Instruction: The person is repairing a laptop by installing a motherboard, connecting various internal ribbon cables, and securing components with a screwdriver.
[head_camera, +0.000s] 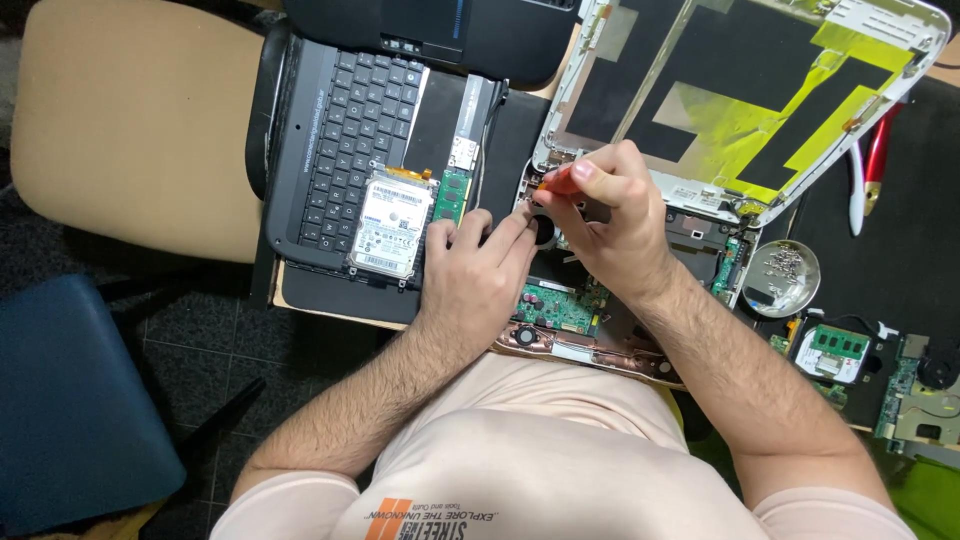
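While the left hand (480, 275) braces, the right hand (610, 215) (crowded) pinches a screwdriver (557, 181).

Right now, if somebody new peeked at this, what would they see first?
Probably the two hands in the middle: the right hand pinches an orange-handled screwdriver over an opened laptop, and the left hand rests beside it on the laptop. Next, the bright yellow tape on the laptop lid at top right. A silver hard drive lies on a black keyboard to the left.
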